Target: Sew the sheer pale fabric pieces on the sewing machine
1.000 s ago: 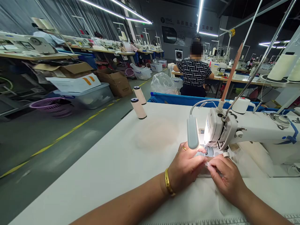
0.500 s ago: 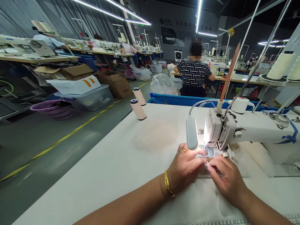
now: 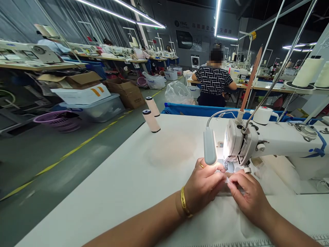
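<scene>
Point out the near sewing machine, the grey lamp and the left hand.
Near sewing machine [image 3: 285, 139]: head view, on its white horizontal arm.
Grey lamp [image 3: 210, 146]: head view, middle of its housing.
Left hand [image 3: 202, 183]: head view, back of the hand.

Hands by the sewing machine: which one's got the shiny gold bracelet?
The left hand: the gold bracelet circles its wrist, and a ring is on its finger. The right hand shows neither.

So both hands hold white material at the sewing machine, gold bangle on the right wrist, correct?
Wrong wrist: the head view shows the gold bangle on the left. Otherwise yes: left hand and right hand hold white material at the sewing machine.
</scene>
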{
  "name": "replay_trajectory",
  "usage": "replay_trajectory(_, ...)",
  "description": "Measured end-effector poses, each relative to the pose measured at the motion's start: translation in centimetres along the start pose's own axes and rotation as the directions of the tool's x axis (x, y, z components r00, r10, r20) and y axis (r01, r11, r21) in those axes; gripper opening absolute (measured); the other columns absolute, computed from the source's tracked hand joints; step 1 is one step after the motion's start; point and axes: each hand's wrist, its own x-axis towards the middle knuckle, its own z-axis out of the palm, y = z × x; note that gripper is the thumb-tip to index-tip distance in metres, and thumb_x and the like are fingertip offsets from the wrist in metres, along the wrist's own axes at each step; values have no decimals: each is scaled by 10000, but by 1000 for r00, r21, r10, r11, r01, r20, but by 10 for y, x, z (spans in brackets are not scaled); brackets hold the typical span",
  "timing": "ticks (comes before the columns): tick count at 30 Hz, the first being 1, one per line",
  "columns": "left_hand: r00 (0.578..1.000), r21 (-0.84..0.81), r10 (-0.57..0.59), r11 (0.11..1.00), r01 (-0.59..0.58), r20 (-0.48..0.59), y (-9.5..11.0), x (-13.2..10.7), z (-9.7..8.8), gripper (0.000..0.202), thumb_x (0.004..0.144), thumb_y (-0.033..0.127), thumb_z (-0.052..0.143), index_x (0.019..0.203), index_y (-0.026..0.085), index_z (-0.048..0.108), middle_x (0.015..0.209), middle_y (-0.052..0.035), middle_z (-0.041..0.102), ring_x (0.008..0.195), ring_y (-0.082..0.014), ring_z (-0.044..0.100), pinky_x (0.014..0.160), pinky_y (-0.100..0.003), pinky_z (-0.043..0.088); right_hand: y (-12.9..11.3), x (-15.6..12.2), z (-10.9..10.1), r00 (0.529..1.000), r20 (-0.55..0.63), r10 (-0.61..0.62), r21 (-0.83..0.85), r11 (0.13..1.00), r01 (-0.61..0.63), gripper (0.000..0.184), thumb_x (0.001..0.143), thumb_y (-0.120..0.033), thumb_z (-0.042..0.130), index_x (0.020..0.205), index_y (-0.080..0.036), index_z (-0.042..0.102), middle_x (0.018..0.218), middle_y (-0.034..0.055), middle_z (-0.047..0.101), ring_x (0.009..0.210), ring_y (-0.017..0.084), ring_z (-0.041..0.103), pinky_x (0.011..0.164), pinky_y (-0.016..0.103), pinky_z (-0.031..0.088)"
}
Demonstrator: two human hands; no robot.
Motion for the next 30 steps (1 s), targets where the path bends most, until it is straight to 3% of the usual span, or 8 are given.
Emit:
replay_trajectory(3,1000,-37,-12,999,12,2,0,2,1,164,978,114,498,895,203,607,963,-43,719,755,-179,613,721,-347,450,1,0,0,1000,-26,9,11,1000,-9,52,1006,-232,557,1008,-251,605,857,15,660,729,194,620,654,316,517)
replay_trajectory(8,999,-106,-54,993,54,10,3,4,2,152,926,72,520,874,198,588,906,-34,713,810,-180,658,719,-321,463,0,2,-1,999,-37,-37,55,998,39,138,1003,-188,572,1104,-270,618,977,27,670,813,200,636,745,330,541)
replay_trajectory(17,995,-135,-102,985,104,25,5,6,2,125,954,123,531,870,202,581,904,-31,712,822,-182,653,749,-323,447,3,5,-3,1000,-16,-2,76,997,4,110,1045,-241,547,958,-255,613,911,16,661,774,186,610,686,302,501)
replay_trajectory(23,950,-298,-209,915,273,232,36,10,-38,100,965,165,571,885,214,605,1009,-25,708,947,-199,627,873,-344,459,-35,1,-44,985,168,36,241,968,-76,172,1067,-333,543,922,-263,607,891,26,687,814,206,642,742,325,519)
replay_trajectory(24,923,-384,-229,858,342,311,43,11,-48,81,956,188,600,882,218,612,1038,-20,705,973,-195,621,883,-331,471,-46,0,-56,964,254,74,294,944,-150,168,1059,-359,564,931,-266,618,893,26,691,819,204,646,758,322,526)
replay_trajectory(26,824,-535,-215,670,515,524,54,14,-62,108,930,272,677,850,219,627,1056,2,701,972,-175,623,862,-285,495,-62,1,-75,822,538,185,340,845,-413,243,1043,-440,599,892,-250,610,885,21,683,813,187,637,739,287,515)
replay_trajectory(28,710,-540,-195,524,659,677,58,16,-65,159,930,342,681,845,214,641,1043,9,699,978,-171,623,884,-277,496,-65,8,-82,701,673,238,364,719,-593,305,1013,-500,614,890,-221,609,863,15,652,771,171,616,675,259,484)
replay_trajectory(30,637,-433,-294,531,729,712,53,17,-53,194,941,354,631,825,199,632,989,-4,688,983,-188,604,922,-315,477,-55,19,-74,628,706,328,293,672,-680,265,991,-452,628,889,-208,603,795,-13,614,682,142,580,630,244,437)
